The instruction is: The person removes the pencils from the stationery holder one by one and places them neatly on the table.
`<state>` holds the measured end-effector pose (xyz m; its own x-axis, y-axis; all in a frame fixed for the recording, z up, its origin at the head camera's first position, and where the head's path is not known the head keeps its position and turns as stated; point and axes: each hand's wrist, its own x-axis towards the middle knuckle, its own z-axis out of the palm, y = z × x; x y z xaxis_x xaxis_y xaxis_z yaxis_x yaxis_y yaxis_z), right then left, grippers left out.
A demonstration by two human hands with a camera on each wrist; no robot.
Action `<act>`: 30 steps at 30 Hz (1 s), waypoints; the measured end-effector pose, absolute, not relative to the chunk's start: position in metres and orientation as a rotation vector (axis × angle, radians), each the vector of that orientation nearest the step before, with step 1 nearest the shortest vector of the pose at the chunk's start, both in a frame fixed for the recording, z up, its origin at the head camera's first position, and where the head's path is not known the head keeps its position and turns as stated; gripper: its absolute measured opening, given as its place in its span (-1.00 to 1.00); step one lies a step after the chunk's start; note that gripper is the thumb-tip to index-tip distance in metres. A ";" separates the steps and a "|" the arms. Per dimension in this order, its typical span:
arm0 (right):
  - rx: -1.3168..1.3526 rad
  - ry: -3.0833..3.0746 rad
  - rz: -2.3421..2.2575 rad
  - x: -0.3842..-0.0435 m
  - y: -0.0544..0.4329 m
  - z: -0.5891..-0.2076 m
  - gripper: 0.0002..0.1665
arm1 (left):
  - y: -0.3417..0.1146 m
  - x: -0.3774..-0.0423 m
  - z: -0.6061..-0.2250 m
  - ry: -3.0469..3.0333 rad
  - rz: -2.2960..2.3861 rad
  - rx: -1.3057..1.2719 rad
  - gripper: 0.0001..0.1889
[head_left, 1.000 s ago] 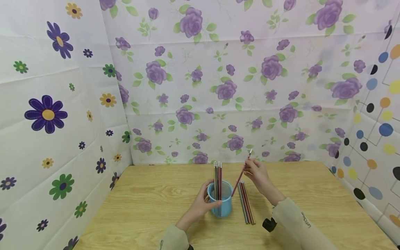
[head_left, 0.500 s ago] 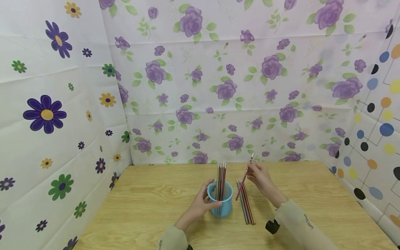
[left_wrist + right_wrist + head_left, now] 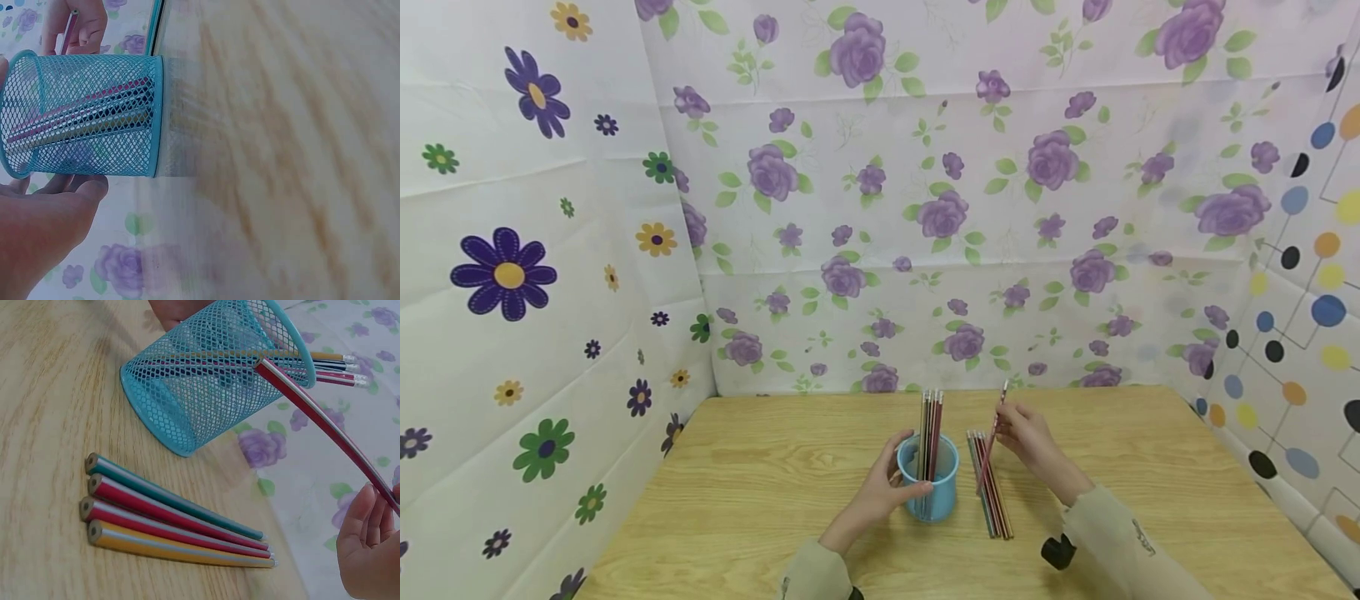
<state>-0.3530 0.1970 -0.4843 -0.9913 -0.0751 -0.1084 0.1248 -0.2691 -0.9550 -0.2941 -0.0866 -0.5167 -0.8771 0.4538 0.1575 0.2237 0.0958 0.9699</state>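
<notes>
My left hand (image 3: 876, 497) grips a light-blue mesh pencil cup (image 3: 946, 502) that stands upright on the table, fingers behind it and thumb across its front. Several pencils (image 3: 933, 417) lean inside it, eraser ends up. To the cup's right, my right hand (image 3: 1028, 437) pinches a red pencil with a silver stripe (image 3: 325, 425) near its upper, eraser end. Its lower end hangs over a row of several pencils (image 3: 997, 510) lying side by side on the table. In the right wrist view that row shows a green pencil (image 3: 175, 494), two red ones and a yellow pencil (image 3: 175, 544).
The wood-grain table (image 3: 760, 500) reaches back to a wall sheet with purple roses (image 3: 940, 217). Patterned sheets also hang at the left and right sides. A black strap piece (image 3: 1057, 552) sticks out below the right sleeve (image 3: 1112, 533).
My right hand has moved right and lower with the red pencil, from the cup's rim to over the row. The pencils in the cup have shifted slightly right. My left hand stays put.
</notes>
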 end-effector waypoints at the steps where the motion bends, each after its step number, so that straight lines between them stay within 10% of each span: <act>1: 0.069 1.818 -2.401 -0.353 0.198 -0.485 -0.85 | -0.087 -0.294 -0.517 2.182 1.878 0.685 -0.16; 30: 0.074 1.965 -2.209 -0.359 0.213 -0.507 -0.81 | -0.084 -0.292 -0.515 2.217 1.867 0.651 -0.15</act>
